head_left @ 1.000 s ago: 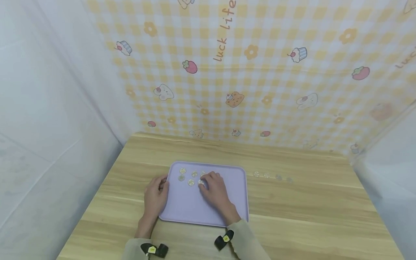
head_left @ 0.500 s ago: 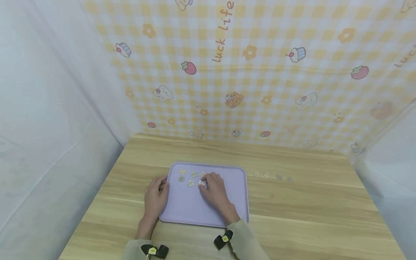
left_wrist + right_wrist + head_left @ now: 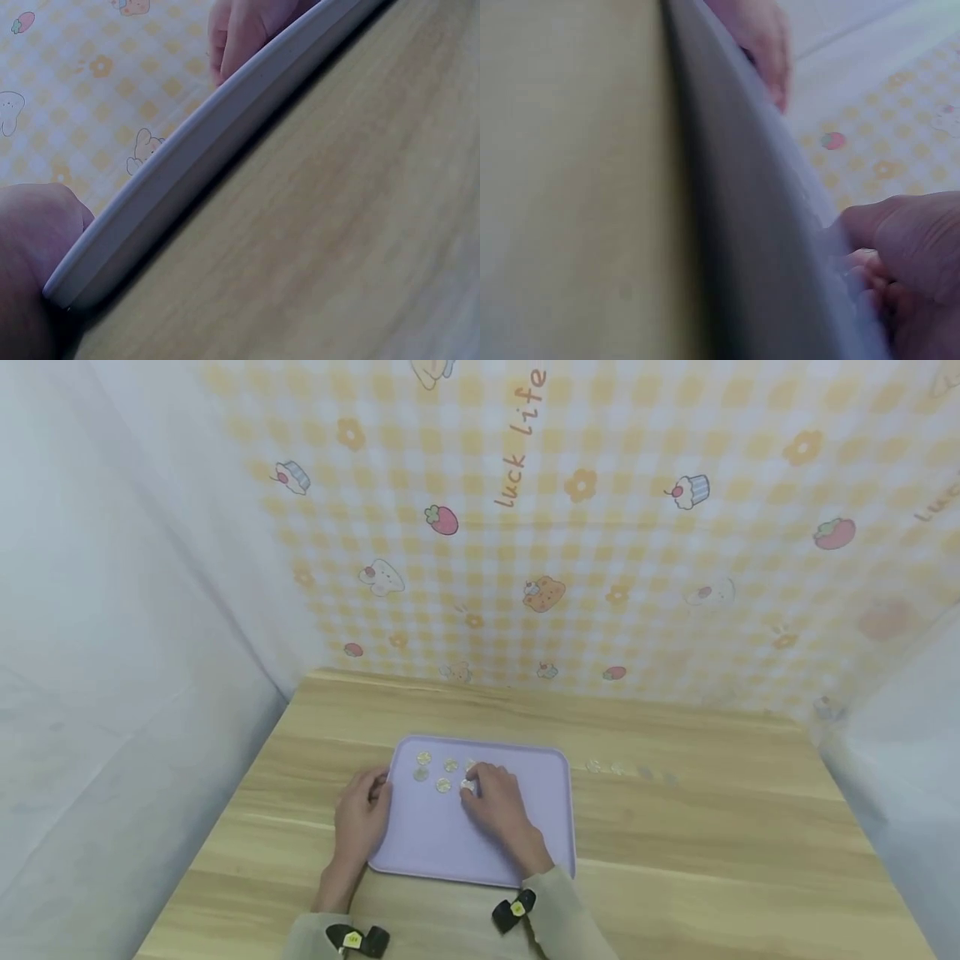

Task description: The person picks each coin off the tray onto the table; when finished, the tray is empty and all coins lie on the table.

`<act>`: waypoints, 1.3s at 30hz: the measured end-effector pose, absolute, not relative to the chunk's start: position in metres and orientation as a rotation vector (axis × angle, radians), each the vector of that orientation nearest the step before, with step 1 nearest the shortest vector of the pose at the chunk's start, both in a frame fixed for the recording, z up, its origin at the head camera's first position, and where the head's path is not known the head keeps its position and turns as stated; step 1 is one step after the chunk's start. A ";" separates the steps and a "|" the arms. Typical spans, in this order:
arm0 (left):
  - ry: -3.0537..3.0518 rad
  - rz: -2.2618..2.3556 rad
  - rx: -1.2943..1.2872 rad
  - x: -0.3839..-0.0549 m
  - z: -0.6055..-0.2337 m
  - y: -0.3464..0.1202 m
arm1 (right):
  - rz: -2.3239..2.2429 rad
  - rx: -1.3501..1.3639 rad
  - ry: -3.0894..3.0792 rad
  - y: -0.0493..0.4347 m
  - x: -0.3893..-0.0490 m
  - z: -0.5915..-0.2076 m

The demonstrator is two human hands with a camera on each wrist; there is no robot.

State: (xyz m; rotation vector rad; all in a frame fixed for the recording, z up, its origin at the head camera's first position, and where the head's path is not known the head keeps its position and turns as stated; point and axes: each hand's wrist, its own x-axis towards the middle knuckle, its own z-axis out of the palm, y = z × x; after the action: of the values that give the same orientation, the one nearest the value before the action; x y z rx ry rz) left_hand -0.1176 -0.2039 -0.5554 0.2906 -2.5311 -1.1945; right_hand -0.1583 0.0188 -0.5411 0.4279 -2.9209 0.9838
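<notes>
A lilac tray [image 3: 427, 839] lies on the table, with several small round coins on its far left part. My left hand [image 3: 362, 814] holds the tray's left edge; its fingertips are partly hidden at the rim. Over the tray, my right hand [image 3: 498, 806] has thumb and index finger on a silvery coin [image 3: 467, 785], seemingly pinching it. Another coin [image 3: 471, 767] is partly covered by that hand's fingers. To the left lie a gold-toned coin [image 3: 443, 785], a second one [image 3: 451, 765], one in the corner [image 3: 423, 758] and a duller coin [image 3: 422, 773] below it.
Several more coins stand in a row on the wooden table [image 3: 712, 843] right of the tray, starting with a pale coin [image 3: 593, 767]. A yellow checked cloth [image 3: 570, 543] hangs behind the table, and white curtains [image 3: 127, 652] flank it.
Both hands and the coins keep their places. Only the head view shifts slightly.
</notes>
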 end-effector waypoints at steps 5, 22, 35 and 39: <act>-2.513 -1.224 0.277 -0.117 -0.558 -0.202 | 1.049 0.405 -3.047 0.023 -0.160 -0.531; -2.532 -1.180 0.308 -0.116 -0.555 -0.205 | 0.991 0.544 -2.810 0.020 -0.154 -0.547; -2.510 -1.185 0.258 -0.119 -0.557 -0.204 | 1.168 0.666 -2.894 0.034 -0.156 -0.541; -2.511 -1.183 0.256 -0.119 -0.557 -0.203 | 1.196 0.674 -2.900 0.035 -0.157 -0.540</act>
State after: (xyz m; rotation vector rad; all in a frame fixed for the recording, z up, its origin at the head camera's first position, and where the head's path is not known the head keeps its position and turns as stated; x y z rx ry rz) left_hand -0.1187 -0.2035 -0.5570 0.2562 -2.5115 -1.1835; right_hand -0.1567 0.0353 -0.5404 0.6740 -2.8998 1.1961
